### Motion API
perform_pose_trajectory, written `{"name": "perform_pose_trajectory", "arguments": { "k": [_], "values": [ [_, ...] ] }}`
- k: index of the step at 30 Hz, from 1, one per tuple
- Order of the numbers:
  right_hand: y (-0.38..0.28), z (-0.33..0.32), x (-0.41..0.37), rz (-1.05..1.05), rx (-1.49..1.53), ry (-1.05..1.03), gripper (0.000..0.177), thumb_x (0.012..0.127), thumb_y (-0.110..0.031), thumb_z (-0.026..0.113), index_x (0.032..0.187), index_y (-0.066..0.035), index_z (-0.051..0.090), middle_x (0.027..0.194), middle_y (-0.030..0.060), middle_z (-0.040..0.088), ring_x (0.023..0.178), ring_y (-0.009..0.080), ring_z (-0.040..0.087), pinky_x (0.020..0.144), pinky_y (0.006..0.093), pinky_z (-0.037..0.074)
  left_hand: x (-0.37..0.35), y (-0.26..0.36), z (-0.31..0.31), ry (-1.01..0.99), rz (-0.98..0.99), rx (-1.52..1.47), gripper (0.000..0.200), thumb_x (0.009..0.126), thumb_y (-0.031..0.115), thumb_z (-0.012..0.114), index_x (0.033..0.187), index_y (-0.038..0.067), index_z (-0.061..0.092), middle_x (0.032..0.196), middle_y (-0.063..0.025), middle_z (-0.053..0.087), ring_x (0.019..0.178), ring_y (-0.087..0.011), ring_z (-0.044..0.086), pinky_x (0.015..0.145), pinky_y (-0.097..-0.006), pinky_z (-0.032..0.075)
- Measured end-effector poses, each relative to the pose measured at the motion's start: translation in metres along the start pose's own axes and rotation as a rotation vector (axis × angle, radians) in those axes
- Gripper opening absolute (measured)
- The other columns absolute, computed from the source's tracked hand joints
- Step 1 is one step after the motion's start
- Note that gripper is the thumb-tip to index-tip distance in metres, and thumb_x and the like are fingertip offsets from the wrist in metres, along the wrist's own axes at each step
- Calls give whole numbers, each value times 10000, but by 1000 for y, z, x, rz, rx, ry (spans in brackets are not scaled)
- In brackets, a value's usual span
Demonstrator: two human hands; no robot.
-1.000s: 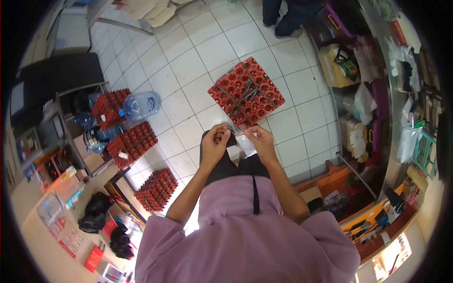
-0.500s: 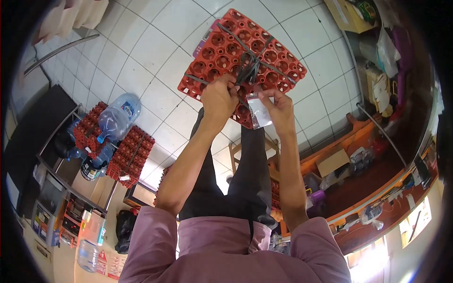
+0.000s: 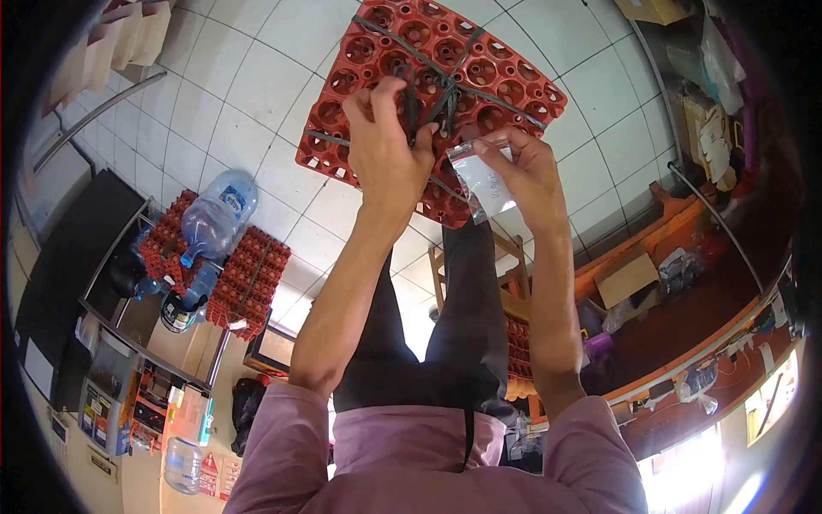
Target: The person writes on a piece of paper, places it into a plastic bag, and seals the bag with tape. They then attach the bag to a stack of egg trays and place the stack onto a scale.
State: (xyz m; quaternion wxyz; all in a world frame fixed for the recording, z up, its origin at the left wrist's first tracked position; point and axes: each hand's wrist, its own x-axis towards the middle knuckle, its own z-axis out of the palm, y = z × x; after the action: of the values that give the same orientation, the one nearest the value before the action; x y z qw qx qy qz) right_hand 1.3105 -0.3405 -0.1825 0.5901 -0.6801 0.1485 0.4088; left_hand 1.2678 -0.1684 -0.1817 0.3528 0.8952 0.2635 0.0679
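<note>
A red plastic egg tray stack (image 3: 505,73) lies before me, bound crosswise with dark strap (image 3: 390,36) knotted near the middle. My left hand (image 3: 385,150) is over its near left part, thumb and index finger apart, beside the loose dark strap ends (image 3: 411,98). Whether the fingers touch those ends is hard to see. Between the thumb and fingers of my right hand (image 3: 529,167) is a small clear zip bag (image 3: 481,184) with a white, handwritten slip inside. The bag hangs over the tray's near edge.
At left, a large water bottle (image 3: 221,214) lies by more red egg trays (image 3: 248,278). A wooden stool (image 3: 514,257) stands beyond my legs. On the right, a brown counter (image 3: 651,343) bears a cardboard box (image 3: 627,276) and plastic bags. White tiles (image 3: 265,77) cover the floor.
My left hand has risen from the tray's near part toward the strap ends, and its fingers have spread. My right hand still holds the bag, now farther right. The tray looks closer.
</note>
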Motion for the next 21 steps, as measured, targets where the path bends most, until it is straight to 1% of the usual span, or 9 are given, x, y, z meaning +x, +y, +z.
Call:
{"name": "perform_pose_trajectory", "arguments": {
  "k": [1,4,7,10,13,16,19,21],
  "values": [
    [2,-2,-1,-5,3,-1,128,902,-121,734,940,-1,717,745,-25,631,662,23,508,567,231,401,0,1,0,79,95,56,357,780,82,794,1095,27,635,953,-157,716,780,-321,711,673,-421,534],
    [-1,-2,-1,-36,16,-18,130,896,-120,739,941,0,716,751,-20,638,664,28,514,573,231,409,-10,-7,4,-212,-32,148,265,807,118,781,1032,11,688,933,-147,718,746,-306,706,664,-406,537],
    [-3,1,3,-79,-46,-34,149,904,-136,727,950,5,714,738,-10,646,662,34,523,582,237,424,-6,-9,1,-302,-166,120,215,830,141,766,1007,24,730,908,-132,713,724,-255,697,665,-358,535],
    [5,3,16,-50,-132,-74,183,914,-172,715,960,6,717,730,10,666,650,53,566,581,239,442,5,-11,-5,-432,-343,-104,138,859,68,702,981,22,746,818,-168,719,696,-263,691,658,-379,523],
    [7,8,27,5,-134,-169,224,900,-225,723,971,-12,730,721,39,683,634,82,615,573,255,458,7,-34,-2,-509,-391,-427,157,878,33,678,1016,-17,734,813,-121,724,690,-173,666,647,-315,503],
    [-3,12,35,60,-303,-216,179,919,-181,713,968,-10,725,813,41,711,702,69,628,622,247,483,12,-44,-7,-659,-443,-482,190,913,-32,623,1087,-50,696,940,-60,712,885,-102,638,791,-252,499],
    [-3,14,43,18,-321,-190,259,848,-285,755,937,-41,751,718,83,692,635,129,655,585,298,480,17,-44,-14,-714,-501,-590,246,896,-67,596,1123,-50,690,961,-64,711,916,-100,632,818,-237,489],
    [-8,15,47,-13,-370,-204,263,842,-290,758,920,-39,753,708,91,685,624,146,646,590,313,479,21,-45,-19,-766,-551,-588,292,880,-92,574,1145,-48,688,984,-67,715,938,-100,631,838,-232,487]
  ]
}}
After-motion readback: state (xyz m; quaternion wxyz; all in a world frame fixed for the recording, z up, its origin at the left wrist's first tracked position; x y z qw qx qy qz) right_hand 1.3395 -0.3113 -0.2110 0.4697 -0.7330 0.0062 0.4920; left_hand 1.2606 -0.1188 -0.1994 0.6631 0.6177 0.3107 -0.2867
